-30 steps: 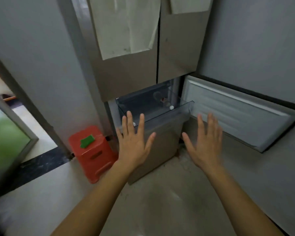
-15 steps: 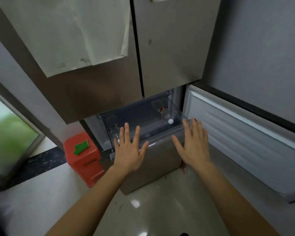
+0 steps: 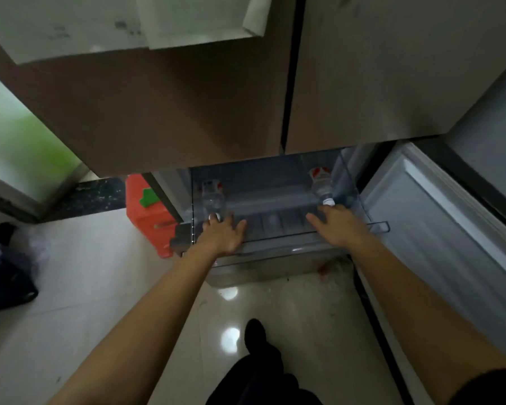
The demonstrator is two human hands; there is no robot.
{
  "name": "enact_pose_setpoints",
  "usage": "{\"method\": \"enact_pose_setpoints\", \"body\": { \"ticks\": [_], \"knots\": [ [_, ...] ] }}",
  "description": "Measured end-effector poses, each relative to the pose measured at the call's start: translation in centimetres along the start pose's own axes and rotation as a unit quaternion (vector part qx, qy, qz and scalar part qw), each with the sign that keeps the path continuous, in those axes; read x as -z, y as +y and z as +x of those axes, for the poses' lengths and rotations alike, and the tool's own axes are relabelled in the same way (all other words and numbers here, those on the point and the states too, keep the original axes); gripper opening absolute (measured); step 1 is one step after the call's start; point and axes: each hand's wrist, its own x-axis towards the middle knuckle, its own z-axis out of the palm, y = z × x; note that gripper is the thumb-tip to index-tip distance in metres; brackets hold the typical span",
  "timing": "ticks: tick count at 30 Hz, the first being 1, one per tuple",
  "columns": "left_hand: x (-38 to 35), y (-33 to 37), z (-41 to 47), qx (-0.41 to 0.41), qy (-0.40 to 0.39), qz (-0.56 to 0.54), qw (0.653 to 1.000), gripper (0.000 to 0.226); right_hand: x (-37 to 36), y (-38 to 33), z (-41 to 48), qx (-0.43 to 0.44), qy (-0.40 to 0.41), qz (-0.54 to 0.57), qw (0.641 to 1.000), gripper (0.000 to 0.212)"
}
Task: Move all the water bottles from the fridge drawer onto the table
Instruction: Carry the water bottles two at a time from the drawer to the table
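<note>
The clear fridge drawer (image 3: 374, 226) is pulled out below the brown upper fridge doors. Two water bottles with red-and-white labels and white caps lie inside it. The left bottle (image 3: 212, 197) lies along the drawer's left wall, its cap at my fingertips. The right bottle (image 3: 320, 184) lies along the right wall, its cap just beyond my fingers. My left hand (image 3: 224, 233) reaches into the drawer with fingers spread, touching the left bottle's cap. My right hand (image 3: 338, 225) reaches in with fingers apart, just short of the right bottle's cap. Neither hand grips a bottle.
The lower fridge door (image 3: 438, 229) stands swung open on the right. A red plastic stool (image 3: 146, 217) with a green object on it sits left of the drawer. A dark bag (image 3: 3, 276) lies on the glossy floor at the left. My dark-clothed leg (image 3: 260, 361) is below.
I have moved closer and lean over the drawer. Both hands went forward from in front of the drawer into it, reaching the bottle caps.
</note>
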Motion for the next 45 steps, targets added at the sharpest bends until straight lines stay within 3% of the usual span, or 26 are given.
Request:
{"method": "enact_pose_setpoints", "body": {
  "ticks": [6,13,16,21,26,28,31,36,41,43,45],
  "knots": [
    [0.0,-0.3,4.7,0.074,-0.095,0.032,0.992,0.083,0.0,1.1,7.0,-0.03,-0.131,0.04,0.99,0.08],
    [-0.9,-1.3,8.5,0.092,-0.098,0.049,0.99,0.084,-0.6,2.4,11.6,-0.036,-0.155,-0.019,0.987,0.065],
    [-0.8,-1.5,8.9,0.076,-0.096,0.035,0.992,0.073,-0.8,2.8,12.3,-0.03,-0.164,-0.012,0.986,0.071],
    [-0.4,0.1,8.0,0.033,-0.088,0.043,0.995,0.031,-0.7,3.0,13.0,-0.027,-0.195,-0.014,0.98,0.074],
    [-1.4,2.7,7.3,0.053,-0.134,0.011,0.989,0.054,-0.1,2.1,11.0,0.026,-0.276,-0.034,0.96,0.065],
    [-1.3,3.1,6.9,0.053,-0.132,-0.003,0.99,0.053,-0.5,2.0,9.7,0.034,-0.288,-0.026,0.957,0.055],
    [-0.7,3.6,5.8,0.056,-0.077,-0.015,0.995,0.036,-0.3,1.7,8.3,0.053,-0.274,-0.028,0.96,0.039],
    [0.0,4.6,2.6,0.067,0.018,-0.033,0.997,0.031,1.2,0.6,6.2,0.104,-0.199,-0.008,0.974,0.006],
    [0.7,6.1,-1.6,0.064,0.173,-0.037,0.982,0.044,3.2,-1.3,3.3,0.157,-0.03,-0.012,0.987,0.025],
    [1.7,6.5,-2.7,0.068,0.265,-0.079,0.959,0.036,4.6,-2.0,2.5,0.165,0.052,0.03,0.984,0.02],
    [2.8,6.2,-3.3,0.072,0.321,-0.131,0.935,0.024,6.0,-2.3,1.8,0.15,0.079,0.063,0.983,0.017]
  ]
}}
